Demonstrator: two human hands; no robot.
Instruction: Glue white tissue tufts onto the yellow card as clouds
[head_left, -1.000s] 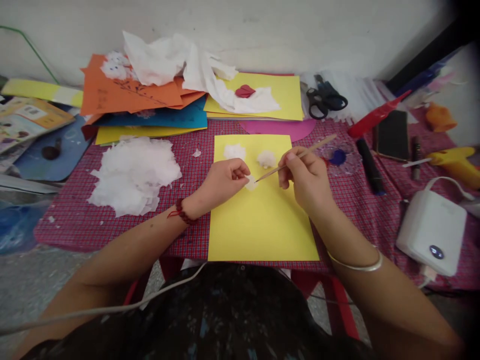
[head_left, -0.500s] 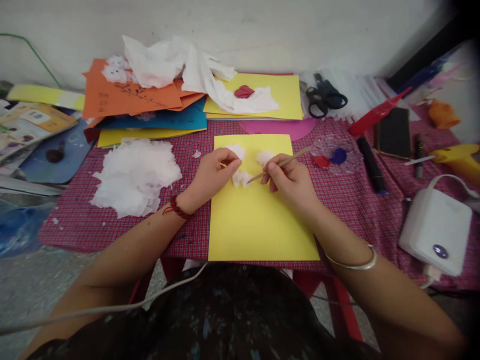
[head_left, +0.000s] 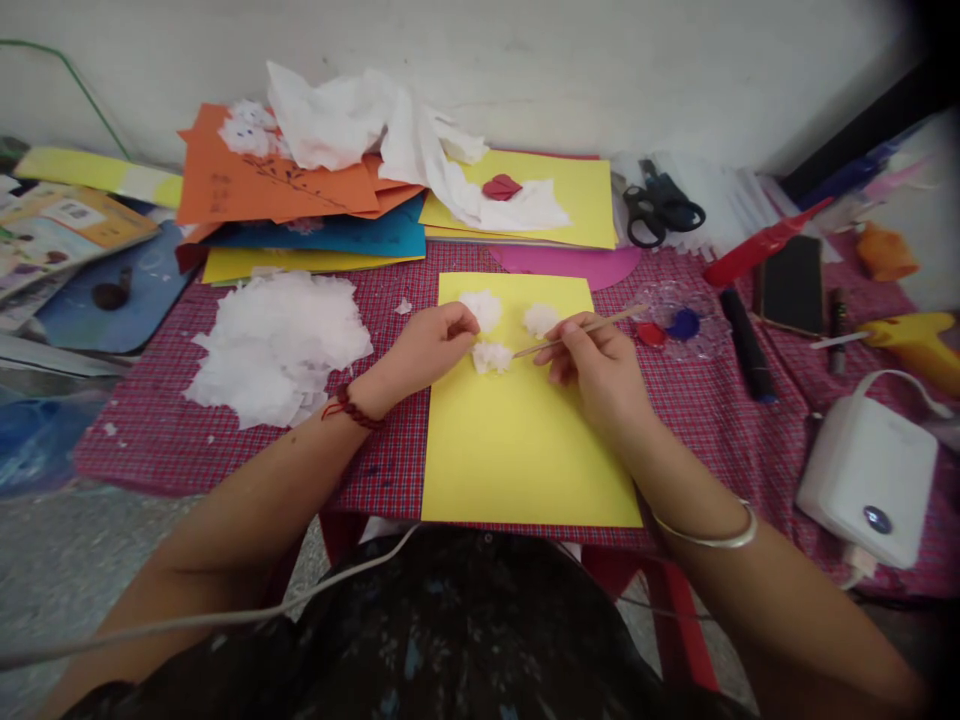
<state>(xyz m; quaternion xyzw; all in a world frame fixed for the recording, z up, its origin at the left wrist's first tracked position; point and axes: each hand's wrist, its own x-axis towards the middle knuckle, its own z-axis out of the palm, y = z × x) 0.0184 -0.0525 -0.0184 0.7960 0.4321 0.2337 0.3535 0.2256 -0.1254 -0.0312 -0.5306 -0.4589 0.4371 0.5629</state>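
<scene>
A yellow sheet (head_left: 525, 440) lies on the red checked cloth (head_left: 375, 470) in front of me. Three white tissue tufts sit near its top: one at the upper left (head_left: 482, 308), one at the upper right (head_left: 540, 319), and one lower (head_left: 491, 356). My left hand (head_left: 431, 345) rests curled at the sheet's left edge, fingertips pinched beside the lower tuft. My right hand (head_left: 600, 365) grips a thin wooden stick (head_left: 581, 331), its tip pointing at the lower tuft.
A heap of white tissue pieces (head_left: 277, 345) lies to the left. Coloured paper sheets (head_left: 300, 200) and crumpled tissue are stacked behind. Scissors (head_left: 660, 205), a paint palette (head_left: 675, 325), a black marker (head_left: 746, 345), a phone (head_left: 787, 285) and a white device (head_left: 862, 480) stand on the right.
The small tissue tuft went from between my left fingers down onto the yellow sheet. My right hand with the stick shifted left and lowered toward it. The camera view drifted slightly.
</scene>
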